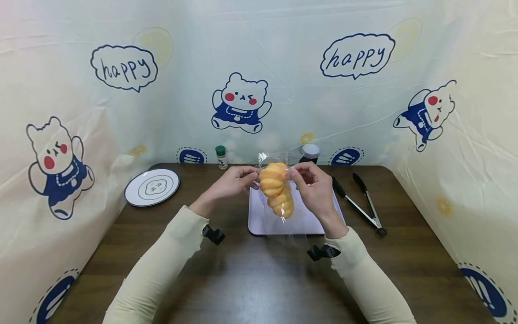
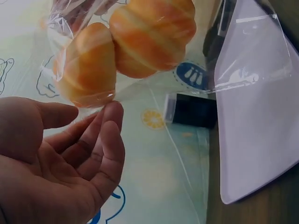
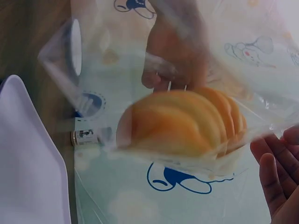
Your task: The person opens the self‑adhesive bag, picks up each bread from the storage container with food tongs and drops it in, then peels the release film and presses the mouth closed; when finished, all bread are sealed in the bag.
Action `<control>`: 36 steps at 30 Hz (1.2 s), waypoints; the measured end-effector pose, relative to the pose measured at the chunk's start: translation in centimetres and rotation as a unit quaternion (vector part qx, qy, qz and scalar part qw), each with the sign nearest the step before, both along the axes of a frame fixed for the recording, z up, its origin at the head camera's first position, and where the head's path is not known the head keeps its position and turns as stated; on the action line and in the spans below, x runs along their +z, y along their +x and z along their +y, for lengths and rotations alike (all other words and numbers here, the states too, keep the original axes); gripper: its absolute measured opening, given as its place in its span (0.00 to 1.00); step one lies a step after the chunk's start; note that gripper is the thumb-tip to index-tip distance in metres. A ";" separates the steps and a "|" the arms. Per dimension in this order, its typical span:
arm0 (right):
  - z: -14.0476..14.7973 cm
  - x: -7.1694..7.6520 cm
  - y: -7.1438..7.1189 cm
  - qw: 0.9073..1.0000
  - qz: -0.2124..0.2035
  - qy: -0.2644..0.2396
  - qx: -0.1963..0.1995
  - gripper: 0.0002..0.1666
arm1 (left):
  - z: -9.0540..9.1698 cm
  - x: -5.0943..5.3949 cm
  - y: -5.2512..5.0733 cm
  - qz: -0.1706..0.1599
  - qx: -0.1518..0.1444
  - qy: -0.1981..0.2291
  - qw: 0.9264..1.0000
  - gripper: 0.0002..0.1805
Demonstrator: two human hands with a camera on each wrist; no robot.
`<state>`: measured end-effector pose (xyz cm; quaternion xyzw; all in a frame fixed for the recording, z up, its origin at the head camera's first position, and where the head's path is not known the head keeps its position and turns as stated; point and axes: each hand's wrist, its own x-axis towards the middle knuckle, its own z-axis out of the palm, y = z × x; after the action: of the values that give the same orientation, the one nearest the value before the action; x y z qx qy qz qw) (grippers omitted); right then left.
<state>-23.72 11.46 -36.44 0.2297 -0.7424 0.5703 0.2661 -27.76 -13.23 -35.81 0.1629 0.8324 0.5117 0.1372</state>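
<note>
A clear plastic bag (image 1: 294,227) with golden, ridged bread (image 1: 273,184) inside is held up over a pale purple tray (image 1: 259,227). At the bag's upper right side, my right hand (image 1: 317,191) pinches the film between thumb and fingers. My left hand (image 1: 232,184) is at the bag's left side. In the left wrist view the left hand (image 2: 74,158) has its thumb apart from loosely bent fingers, with fingertips at the bag's edge just below the bread (image 2: 149,37). The right wrist view shows the right fingers (image 3: 273,179) beside the bag's edge.
A white plate (image 1: 131,191) lies at the table's left. Behind the tray stand a green-capped shaker bottle (image 1: 221,158) and a dark jar with a pale lid (image 1: 310,152). Black-and-silver tongs (image 1: 362,213) lie right of the tray. Printed cloth encloses the wooden table (image 1: 226,279).
</note>
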 end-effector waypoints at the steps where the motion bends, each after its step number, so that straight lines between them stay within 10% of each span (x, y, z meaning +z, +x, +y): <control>1: 0.1 0.1 0.0 1.000 -0.001 -0.001 0.002 0.06 | 0.0 0.0 0.0 -0.006 0.001 0.011 1.000 0.18; 11: -0.3 2.6 2.1 1.000 -0.022 -0.015 -0.002 0.07 | -0.1 0.3 0.3 -0.030 0.023 0.052 0.998 0.21; 18: 0.1 1.5 1.0 0.999 -0.022 -0.026 -0.008 0.06 | 0.0 0.5 0.5 -0.015 0.051 0.045 0.998 0.17; 27: 0.7 0.2 -0.4 0.998 -0.020 -0.059 0.005 0.07 | 0.1 0.4 0.5 -0.039 0.009 0.081 0.996 0.21; 36: 1.5 0.3 -0.6 0.999 -0.004 -0.047 0.002 0.06 | -0.1 0.7 0.8 0.029 0.061 0.032 0.997 0.15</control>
<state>-24.31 12.95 -36.11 0.2160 -0.7150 0.6063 0.2728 -26.97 -13.37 -35.14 0.1306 0.8275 0.5408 0.0760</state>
